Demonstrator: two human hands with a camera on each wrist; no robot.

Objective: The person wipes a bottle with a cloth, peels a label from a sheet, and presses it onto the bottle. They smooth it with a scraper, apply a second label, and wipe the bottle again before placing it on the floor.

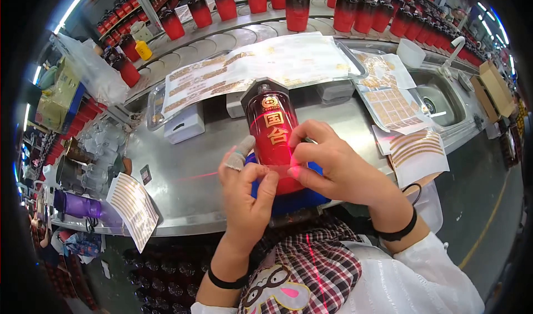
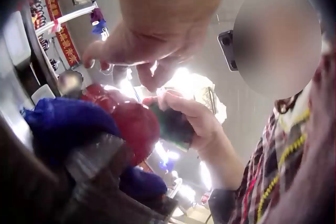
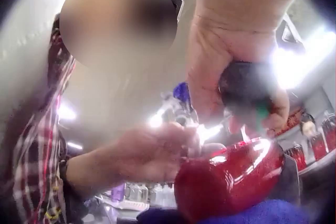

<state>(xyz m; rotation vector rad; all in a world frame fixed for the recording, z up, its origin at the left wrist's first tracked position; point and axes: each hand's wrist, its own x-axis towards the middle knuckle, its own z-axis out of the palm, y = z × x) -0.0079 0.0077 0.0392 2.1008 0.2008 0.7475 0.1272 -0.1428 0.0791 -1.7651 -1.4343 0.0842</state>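
A red bottle (image 1: 270,128) with a dark top and gold characters lies tilted on a blue cloth (image 1: 294,202), its neck pointing away from me. My left hand (image 1: 247,194) is at the bottle's lower left, thumb and a bent finger pinching one end of a thin see-through strip (image 1: 279,171). A pale finger cover (image 1: 240,153) sits on its raised index finger. At the lower right, my right hand (image 1: 333,161) pinches the other end, fingers curled close over the glass. Something dark (image 3: 244,87) shows within the right palm; I cannot tell what it is.
Behind the bottle, sheets of gold labels (image 1: 261,61) lie on a metal tray. More label sheets (image 1: 133,208) hang over the bench's left edge, others (image 1: 413,150) lie at right. A sink (image 1: 441,100) is farther right. Several red bottles (image 1: 298,8) line the conveyor behind.
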